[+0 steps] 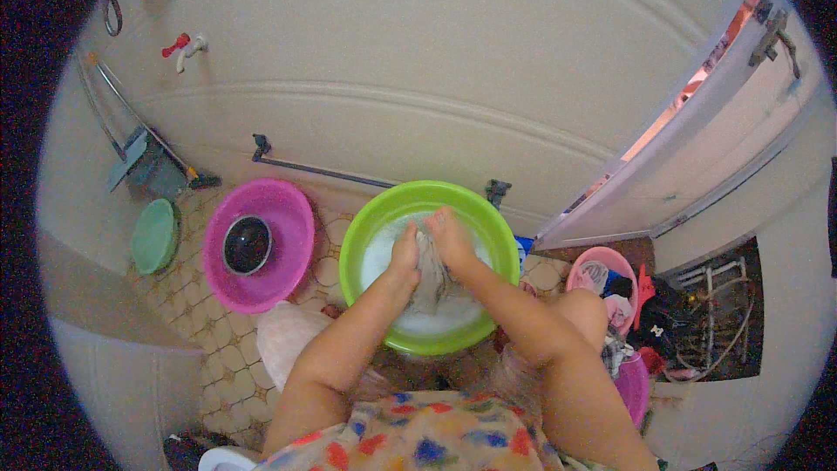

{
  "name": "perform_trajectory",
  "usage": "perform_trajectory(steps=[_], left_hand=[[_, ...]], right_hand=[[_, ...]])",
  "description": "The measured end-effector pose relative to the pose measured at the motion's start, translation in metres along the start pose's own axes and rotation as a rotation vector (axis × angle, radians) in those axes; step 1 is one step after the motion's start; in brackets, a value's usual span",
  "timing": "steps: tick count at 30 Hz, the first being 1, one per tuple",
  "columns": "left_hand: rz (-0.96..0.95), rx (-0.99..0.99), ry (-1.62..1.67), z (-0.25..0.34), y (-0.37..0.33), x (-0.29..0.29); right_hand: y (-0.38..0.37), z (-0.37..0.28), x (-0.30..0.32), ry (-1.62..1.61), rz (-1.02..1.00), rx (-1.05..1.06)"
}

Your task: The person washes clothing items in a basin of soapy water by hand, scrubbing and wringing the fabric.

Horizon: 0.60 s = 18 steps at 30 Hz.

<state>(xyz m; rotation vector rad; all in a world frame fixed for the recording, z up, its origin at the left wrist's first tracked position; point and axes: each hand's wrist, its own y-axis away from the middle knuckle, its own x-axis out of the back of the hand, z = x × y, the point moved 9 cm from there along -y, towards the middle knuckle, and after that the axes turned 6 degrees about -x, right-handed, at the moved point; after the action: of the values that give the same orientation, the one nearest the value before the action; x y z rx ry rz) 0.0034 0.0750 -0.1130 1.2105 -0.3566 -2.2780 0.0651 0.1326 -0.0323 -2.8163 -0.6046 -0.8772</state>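
In front of me stands a lime-green basin (pixel 350 249) with whitish, sudsy water (pixel 380 253) in it. Over the water, my left hand (pixel 406 253) and my right hand (pixel 448 235) are close together, both closed on a wet greyish cloth (pixel 426 275). The cloth hangs bunched between them, and its lower end reaches down to the suds. Its exact kind does not show. Some of the fingers are hidden behind the cloth and the hands.
Left of the basin, a pink basin (pixel 296 253) holds a dark round bowl (pixel 248 245). A green tub (pixel 155 237), a dustpan (pixel 139 161) and a wall tap (pixel 190 50) lie farther left. At right are a pink basket (pixel 602 257) of clothes, a purple tub (pixel 635 388) and a door (pixel 697 131).
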Motion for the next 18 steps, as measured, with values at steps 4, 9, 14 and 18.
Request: perform_trajectory(steps=[4, 9, 14, 18], left_hand=[[0.054, -0.387, -0.639, 0.055, -0.014, 0.015], [0.178, -0.614, -1.307, 0.076, -0.012, 0.003], [0.022, -0.444, -1.687, 0.046, -0.034, 0.047], [0.096, -0.063, -1.333, 0.023, -0.032, 0.052]], right_hand=[[-0.013, 0.003, 0.008, -0.033, 0.044, 0.093], [-0.046, 0.068, 0.004, 0.109, 0.123, 0.084], [-0.020, 0.046, -0.041, 0.202, -0.318, 0.069], [-0.020, 0.098, -0.056, 0.384, -0.374, 0.005]])
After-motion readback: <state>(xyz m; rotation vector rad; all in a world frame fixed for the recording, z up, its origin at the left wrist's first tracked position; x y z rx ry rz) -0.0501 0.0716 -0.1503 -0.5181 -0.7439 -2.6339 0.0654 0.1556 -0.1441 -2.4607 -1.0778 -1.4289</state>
